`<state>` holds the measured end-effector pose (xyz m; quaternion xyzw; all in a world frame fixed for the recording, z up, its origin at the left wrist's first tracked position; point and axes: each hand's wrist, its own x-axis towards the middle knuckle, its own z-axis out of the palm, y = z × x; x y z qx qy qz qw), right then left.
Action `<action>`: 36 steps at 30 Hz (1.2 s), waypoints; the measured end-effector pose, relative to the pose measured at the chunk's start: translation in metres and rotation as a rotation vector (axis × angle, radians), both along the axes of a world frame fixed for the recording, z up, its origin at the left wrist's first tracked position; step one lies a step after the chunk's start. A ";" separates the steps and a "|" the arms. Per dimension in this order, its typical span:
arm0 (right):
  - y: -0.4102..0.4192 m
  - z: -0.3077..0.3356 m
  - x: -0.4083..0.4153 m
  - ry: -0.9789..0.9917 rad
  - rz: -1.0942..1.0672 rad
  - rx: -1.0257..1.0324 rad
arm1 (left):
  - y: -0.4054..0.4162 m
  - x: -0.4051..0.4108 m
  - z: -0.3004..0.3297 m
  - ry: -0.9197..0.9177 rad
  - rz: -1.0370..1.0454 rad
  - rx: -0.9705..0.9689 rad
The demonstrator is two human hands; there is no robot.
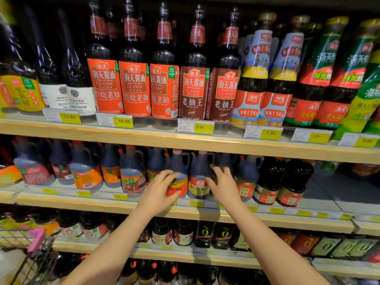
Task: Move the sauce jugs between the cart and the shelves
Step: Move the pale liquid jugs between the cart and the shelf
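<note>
Wooden shelves (185,144) fill the view in several tiers, each edged with yellow price tags (270,134). The top tier carries tall dark sauce bottles (134,87) standing upright in a tight row, with red, maroon, blue and green labels. The middle tier holds the sauce jugs (85,171), squat handled containers of dark liquid with red caps, lined up side by side along the front edge, with a bare stretch of shelf at the far right. Lower tiers hold smaller dark bottles (204,234), blurred toward the edges. At the lower left corner the wire rim of a cart (30,256) shows, with a pink part on its handle; what lies in it cannot be made out. Two bare forearms reach up from the bottom toward the middle tier. The left hand (156,191) lies against a red-labelled jug (177,182), its fingers (168,174) curled around the jug's left side and front in a grip. The right hand (224,186) is at the right side of the neighbouring jug (199,179), which stands just beside the first; its fingers (216,169) are spread and nearly straight, released, and whether they touch the jug cannot be told.
</note>
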<state>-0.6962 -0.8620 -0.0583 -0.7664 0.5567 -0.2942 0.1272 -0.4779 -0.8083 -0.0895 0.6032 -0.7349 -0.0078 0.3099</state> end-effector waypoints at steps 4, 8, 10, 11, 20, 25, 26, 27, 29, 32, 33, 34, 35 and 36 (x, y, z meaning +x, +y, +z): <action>0.037 -0.012 -0.013 -0.007 0.191 -0.021 | 0.052 -0.006 -0.017 0.159 0.088 -0.027; 0.073 -0.032 0.000 0.024 0.350 0.140 | 0.127 0.002 -0.040 0.219 0.272 0.191; 0.091 -0.044 0.012 0.088 0.410 0.226 | 0.163 0.010 -0.047 0.208 0.390 0.307; 0.100 -0.049 0.019 0.116 0.442 0.256 | 0.180 0.013 -0.049 0.234 0.448 0.341; 0.197 -0.085 0.114 0.205 0.728 0.439 | 0.332 0.072 -0.071 0.289 0.711 0.328; 0.268 -0.087 0.185 0.129 0.813 0.602 | 0.420 0.128 -0.075 0.317 0.837 0.314; 0.282 -0.090 0.202 0.136 0.839 0.582 | 0.438 0.143 -0.075 0.317 0.843 0.310; 0.298 -0.092 0.219 0.121 0.837 0.588 | 0.457 0.158 -0.074 0.321 0.850 0.308; 0.328 -0.090 0.254 0.130 0.840 0.553 | 0.491 0.189 -0.070 0.328 0.877 0.303; 0.366 -0.088 0.305 0.180 0.918 0.477 | 0.537 0.235 -0.066 0.320 0.917 0.276; 0.377 -0.086 0.319 0.184 0.942 0.469 | 0.551 0.248 -0.064 0.322 0.937 0.274; 0.387 -0.083 0.333 0.174 0.953 0.479 | 0.563 0.259 -0.063 0.330 0.960 0.273; 0.397 -0.082 0.346 0.156 0.956 0.489 | 0.574 0.270 -0.062 0.342 0.979 0.271; 0.404 -0.081 0.358 0.139 0.957 0.499 | 0.583 0.280 -0.062 0.353 0.990 0.264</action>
